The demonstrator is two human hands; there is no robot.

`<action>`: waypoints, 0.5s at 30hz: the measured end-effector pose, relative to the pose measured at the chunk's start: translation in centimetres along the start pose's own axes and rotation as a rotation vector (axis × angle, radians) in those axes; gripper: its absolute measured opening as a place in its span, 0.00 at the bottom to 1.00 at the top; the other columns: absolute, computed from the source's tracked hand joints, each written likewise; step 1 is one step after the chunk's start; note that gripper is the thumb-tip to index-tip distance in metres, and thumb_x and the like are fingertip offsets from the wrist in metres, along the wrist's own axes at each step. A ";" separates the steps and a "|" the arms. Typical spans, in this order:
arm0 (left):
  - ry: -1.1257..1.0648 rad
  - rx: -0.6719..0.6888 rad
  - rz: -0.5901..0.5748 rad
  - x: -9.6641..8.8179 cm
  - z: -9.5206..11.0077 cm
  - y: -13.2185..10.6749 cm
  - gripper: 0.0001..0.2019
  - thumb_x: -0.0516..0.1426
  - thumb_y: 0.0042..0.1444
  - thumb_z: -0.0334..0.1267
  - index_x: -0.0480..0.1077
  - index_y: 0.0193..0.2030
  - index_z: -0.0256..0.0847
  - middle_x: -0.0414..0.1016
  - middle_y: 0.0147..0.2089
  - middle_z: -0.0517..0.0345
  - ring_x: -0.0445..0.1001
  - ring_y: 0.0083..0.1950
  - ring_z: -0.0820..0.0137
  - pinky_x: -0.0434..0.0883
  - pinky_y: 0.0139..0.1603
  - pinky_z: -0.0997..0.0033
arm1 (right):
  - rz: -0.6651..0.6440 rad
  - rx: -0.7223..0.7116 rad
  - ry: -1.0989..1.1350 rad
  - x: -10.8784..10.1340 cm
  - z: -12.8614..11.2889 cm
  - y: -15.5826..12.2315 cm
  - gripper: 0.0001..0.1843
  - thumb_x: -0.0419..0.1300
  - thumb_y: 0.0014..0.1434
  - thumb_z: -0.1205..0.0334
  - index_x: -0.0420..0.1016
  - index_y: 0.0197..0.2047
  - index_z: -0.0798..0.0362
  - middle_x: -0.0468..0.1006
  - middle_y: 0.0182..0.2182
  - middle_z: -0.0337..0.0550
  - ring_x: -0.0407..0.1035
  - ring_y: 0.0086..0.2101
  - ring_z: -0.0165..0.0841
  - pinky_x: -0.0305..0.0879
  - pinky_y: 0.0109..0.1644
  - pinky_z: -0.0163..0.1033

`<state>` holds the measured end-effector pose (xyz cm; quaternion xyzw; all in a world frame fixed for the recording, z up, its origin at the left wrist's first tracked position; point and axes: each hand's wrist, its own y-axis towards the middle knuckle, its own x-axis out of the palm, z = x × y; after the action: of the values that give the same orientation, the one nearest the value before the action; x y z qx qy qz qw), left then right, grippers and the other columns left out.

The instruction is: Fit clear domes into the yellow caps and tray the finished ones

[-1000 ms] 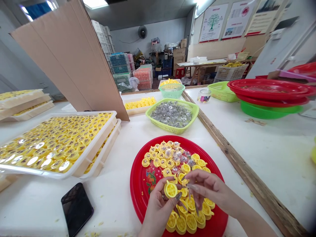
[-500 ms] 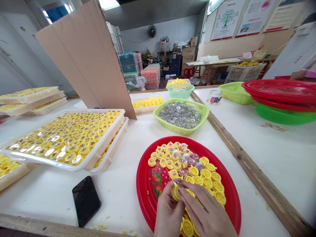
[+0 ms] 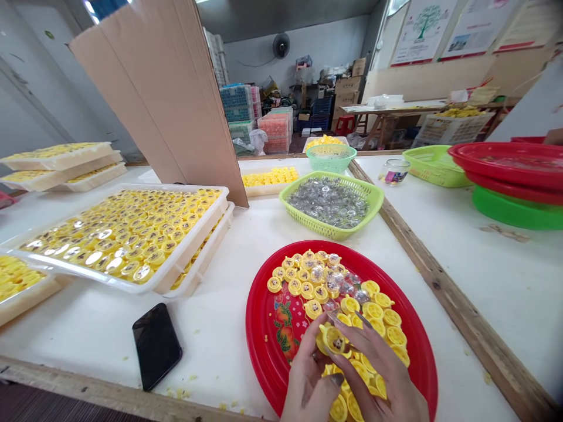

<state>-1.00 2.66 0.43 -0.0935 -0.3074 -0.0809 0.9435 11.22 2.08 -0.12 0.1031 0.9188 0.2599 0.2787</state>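
Over the near part of a red round tray (image 3: 259,346), my left hand (image 3: 308,381) grips a small round yellow plastic piece (image 3: 335,341) with a printed picture on its face. My right hand (image 3: 382,369) also has its thumb and fingers at the piece's right side, pinching it. More yellow pieces (image 3: 303,275) with pictures lie at the tray's far left. Small clear domed covers (image 3: 347,284) are in the middle. Plain yellow pieces (image 3: 391,316) lie along the right, and some are partly hidden under my hands.
A green basket (image 3: 290,212) of clear covers stands behind the tray. White trays (image 3: 153,287) full of yellow pieces are stacked left, beside an upright cardboard sheet (image 3: 176,99). A black phone (image 3: 157,346) lies near the front edge. A wooden strip (image 3: 435,281) runs along the right.
The piece's printed face now shows between my hands; my right fingers covered much of it before. My right fingers have spread and lifted a little. The view has shifted slightly.
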 end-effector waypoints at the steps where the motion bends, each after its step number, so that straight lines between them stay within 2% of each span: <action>1: 0.019 0.030 -0.003 0.0 -0.1 -0.2 0.31 0.64 0.51 0.43 0.65 0.62 0.44 0.72 0.59 0.47 0.72 0.56 0.55 0.67 0.58 0.58 | 0.010 -0.008 0.003 0.0 0.2 -0.2 0.24 0.57 0.66 0.62 0.62 0.64 0.43 0.80 0.50 0.44 0.74 0.51 0.43 0.75 0.52 0.47; 3: 0.091 0.086 0.019 0.3 -0.5 -0.5 0.31 0.62 0.54 0.49 0.64 0.63 0.42 0.74 0.55 0.44 0.73 0.50 0.59 0.69 0.53 0.61 | 0.028 -0.061 0.013 -0.1 0.6 -0.4 0.27 0.55 0.67 0.63 0.56 0.67 0.46 0.80 0.50 0.46 0.75 0.50 0.42 0.76 0.51 0.46; 5: 0.169 0.119 0.073 0.6 -0.9 -0.7 0.31 0.62 0.55 0.51 0.63 0.62 0.41 0.74 0.53 0.44 0.73 0.46 0.62 0.69 0.51 0.65 | 0.026 -0.128 0.008 -0.4 1.2 -0.4 0.32 0.56 0.66 0.65 0.50 0.70 0.48 0.80 0.50 0.46 0.75 0.50 0.40 0.76 0.50 0.43; 10: 0.181 0.195 0.143 1.2 -1.1 -0.3 0.19 0.61 0.58 0.49 0.69 0.50 0.41 0.76 0.51 0.45 0.75 0.47 0.63 0.69 0.51 0.66 | -0.111 -0.214 -0.086 -1.1 1.7 0.0 0.30 0.58 0.63 0.66 0.58 0.67 0.49 0.80 0.50 0.45 0.77 0.46 0.39 0.78 0.46 0.36; 12: 0.153 0.200 0.167 1.4 -1.1 0.1 0.15 0.61 0.58 0.49 0.70 0.45 0.41 0.77 0.50 0.45 0.75 0.49 0.62 0.69 0.53 0.64 | -0.097 -0.225 -0.110 -1.0 1.2 0.0 0.31 0.58 0.63 0.67 0.58 0.68 0.47 0.79 0.51 0.46 0.77 0.47 0.41 0.77 0.47 0.40; 15: 0.106 0.178 0.207 1.5 -1.0 0.4 0.14 0.62 0.56 0.49 0.70 0.41 0.41 0.77 0.53 0.42 0.74 0.56 0.57 0.66 0.58 0.59 | -0.024 -0.202 -0.147 -0.6 0.1 -0.3 0.33 0.57 0.63 0.68 0.57 0.69 0.42 0.78 0.51 0.44 0.76 0.47 0.42 0.76 0.48 0.43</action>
<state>0.83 2.68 0.46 -0.0360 -0.2516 0.0395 0.9664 11.82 1.70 -0.08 0.0822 0.8660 0.3397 0.3575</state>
